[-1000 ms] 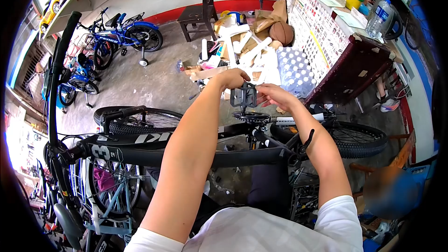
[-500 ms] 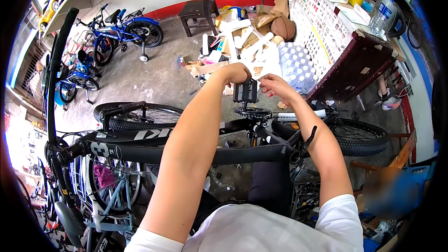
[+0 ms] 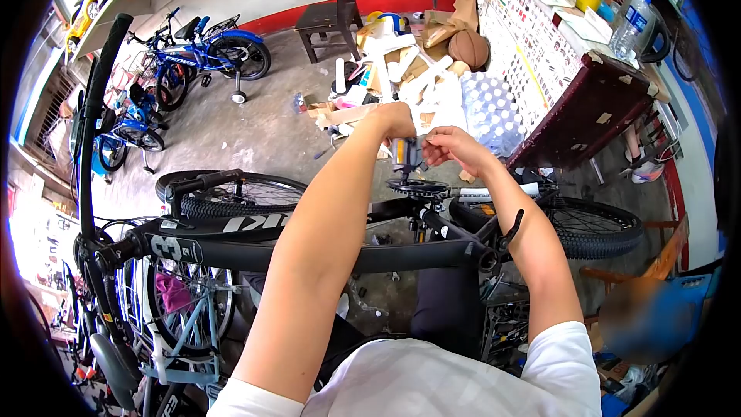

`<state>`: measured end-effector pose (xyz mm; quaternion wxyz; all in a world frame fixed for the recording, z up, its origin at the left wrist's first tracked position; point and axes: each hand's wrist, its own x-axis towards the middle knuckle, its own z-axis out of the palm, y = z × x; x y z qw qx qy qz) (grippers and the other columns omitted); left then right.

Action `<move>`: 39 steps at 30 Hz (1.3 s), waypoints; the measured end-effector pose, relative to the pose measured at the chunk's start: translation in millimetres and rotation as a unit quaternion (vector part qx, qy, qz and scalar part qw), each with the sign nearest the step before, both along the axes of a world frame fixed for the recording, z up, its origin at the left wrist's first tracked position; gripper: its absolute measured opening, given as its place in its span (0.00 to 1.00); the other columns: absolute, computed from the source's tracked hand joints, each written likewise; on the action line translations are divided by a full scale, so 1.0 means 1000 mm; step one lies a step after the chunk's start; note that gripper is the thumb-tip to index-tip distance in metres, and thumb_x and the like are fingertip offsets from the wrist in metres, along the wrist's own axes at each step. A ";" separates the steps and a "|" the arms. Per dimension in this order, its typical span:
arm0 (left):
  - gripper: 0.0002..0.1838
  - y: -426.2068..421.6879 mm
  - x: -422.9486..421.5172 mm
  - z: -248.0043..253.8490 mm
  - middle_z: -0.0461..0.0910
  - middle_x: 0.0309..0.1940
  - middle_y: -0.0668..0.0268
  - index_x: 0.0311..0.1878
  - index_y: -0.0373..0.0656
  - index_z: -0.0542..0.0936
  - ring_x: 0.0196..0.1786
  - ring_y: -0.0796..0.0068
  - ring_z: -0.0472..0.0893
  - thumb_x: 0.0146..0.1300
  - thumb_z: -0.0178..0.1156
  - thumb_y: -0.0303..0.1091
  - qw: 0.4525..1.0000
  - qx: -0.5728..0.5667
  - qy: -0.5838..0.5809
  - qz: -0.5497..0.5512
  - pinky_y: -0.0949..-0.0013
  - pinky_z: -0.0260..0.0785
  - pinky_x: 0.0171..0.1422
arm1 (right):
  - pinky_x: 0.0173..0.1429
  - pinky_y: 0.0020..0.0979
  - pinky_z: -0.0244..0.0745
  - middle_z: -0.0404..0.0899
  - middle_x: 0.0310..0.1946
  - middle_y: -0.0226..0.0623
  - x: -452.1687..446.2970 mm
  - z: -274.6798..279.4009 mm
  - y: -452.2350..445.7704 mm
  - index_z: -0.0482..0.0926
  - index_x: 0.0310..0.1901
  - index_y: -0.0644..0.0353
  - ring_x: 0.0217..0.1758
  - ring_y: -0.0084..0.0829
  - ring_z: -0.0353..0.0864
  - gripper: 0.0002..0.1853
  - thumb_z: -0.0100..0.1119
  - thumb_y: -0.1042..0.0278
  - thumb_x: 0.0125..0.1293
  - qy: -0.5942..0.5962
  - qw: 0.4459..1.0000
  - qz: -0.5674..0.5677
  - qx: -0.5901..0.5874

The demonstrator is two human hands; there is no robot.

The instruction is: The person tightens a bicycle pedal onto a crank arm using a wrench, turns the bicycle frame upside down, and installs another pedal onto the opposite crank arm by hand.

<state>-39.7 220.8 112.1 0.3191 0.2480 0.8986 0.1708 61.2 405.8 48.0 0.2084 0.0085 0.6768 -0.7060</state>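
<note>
A black bicycle (image 3: 332, 256) lies across in front of me, with its white-lettered frame running left to right. Beyond the frame, a pedal (image 3: 404, 156) stands above the chainring (image 3: 417, 187), its orange reflector facing me. My left hand (image 3: 397, 120) is bent down over the pedal's top, fingers closed at its edge; the fingertips are mostly hidden. At the pedal's right side is my right hand (image 3: 455, 147), fingers loosely bent and apart, with nothing visible in them. Whether its fingertips touch the pedal I cannot tell.
Cardboard and packing scraps (image 3: 386, 77) litter the floor ahead, beside a basketball (image 3: 468, 48) and dotted wrap (image 3: 494, 112). Small blue bikes (image 3: 204, 54) stand at left, a dark chair (image 3: 328, 15) behind. A counter (image 3: 532, 38) is at right. Another person's shoe (image 3: 647, 171) shows there.
The pedal has turned on its axle, so its orange reflector now faces me. My right hand has moved slightly closer to it, its fingers more bent; my left hand stays over the pedal.
</note>
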 end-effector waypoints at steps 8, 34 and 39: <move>0.21 -0.012 -0.004 -0.011 0.87 0.44 0.53 0.53 0.40 0.86 0.40 0.58 0.86 0.59 0.58 0.38 0.996 0.090 0.025 -0.016 0.56 0.80 0.40 | 0.42 0.29 0.79 0.85 0.36 0.37 0.007 0.008 -0.007 0.80 0.49 0.62 0.36 0.32 0.87 0.18 0.56 0.53 0.72 -0.007 0.995 -0.065 0.071; 0.21 0.012 0.019 0.027 0.85 0.55 0.53 0.54 0.43 0.86 0.59 0.55 0.83 0.59 0.61 0.40 0.988 -0.111 0.109 -0.014 0.57 0.75 0.62 | 0.46 0.28 0.76 0.84 0.37 0.33 0.006 0.013 -0.004 0.80 0.52 0.63 0.37 0.25 0.82 0.17 0.54 0.58 0.74 -0.009 0.998 0.032 -0.051; 0.22 -0.015 -0.010 -0.026 0.86 0.52 0.54 0.51 0.47 0.88 0.54 0.57 0.85 0.53 0.55 0.27 0.997 0.078 0.014 -0.021 0.61 0.76 0.59 | 0.49 0.30 0.78 0.83 0.41 0.34 0.006 0.002 -0.007 0.78 0.54 0.62 0.43 0.29 0.84 0.18 0.54 0.56 0.73 -0.001 0.990 -0.062 0.129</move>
